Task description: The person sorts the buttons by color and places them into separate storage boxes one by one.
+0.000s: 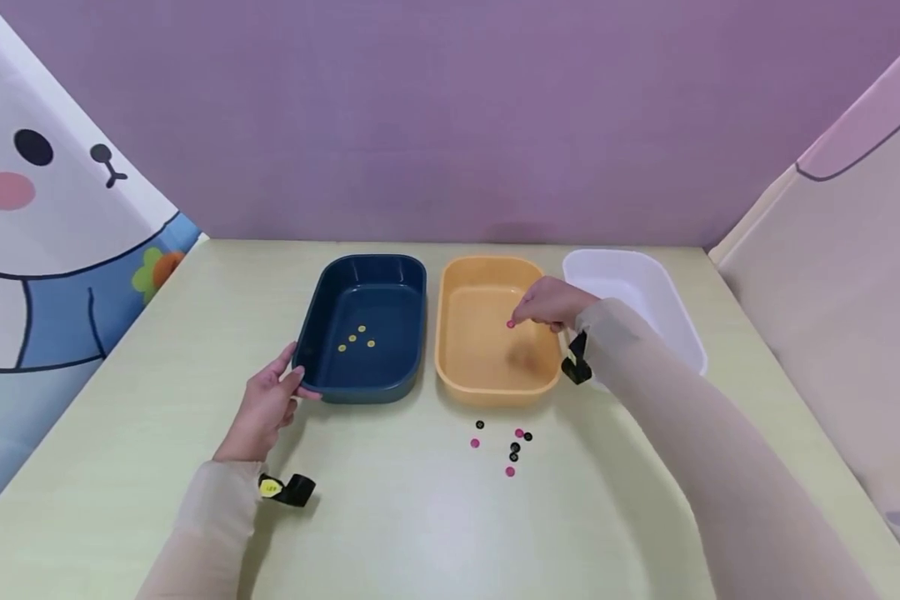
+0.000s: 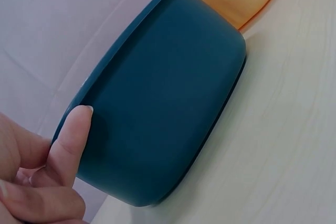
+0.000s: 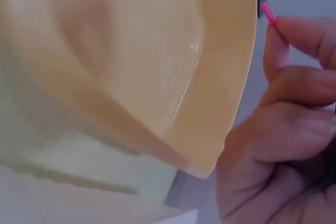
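My right hand [image 1: 553, 302] is over the orange tray [image 1: 450, 333], pinching a pink button [image 3: 268, 12] between thumb and forefinger. In the head view that button shows above the tray's floor. The left hand [image 1: 265, 408] holds the near left corner of the dark blue tray [image 1: 367, 395]. One finger lies against the tray's outer wall in the left wrist view, with the rim between it and the rest of the hand. Several yellow buttons [image 1: 352, 338] lie inside the blue tray.
Loose black buttons [image 1: 480, 425] and pink buttons [image 1: 475, 443] lie on the table [image 1: 390, 500] in front of the orange tray. A white tray [image 1: 667, 308] stands to the right, partly behind the right forearm. A purple backdrop [image 1: 450, 125] rises behind the trays.
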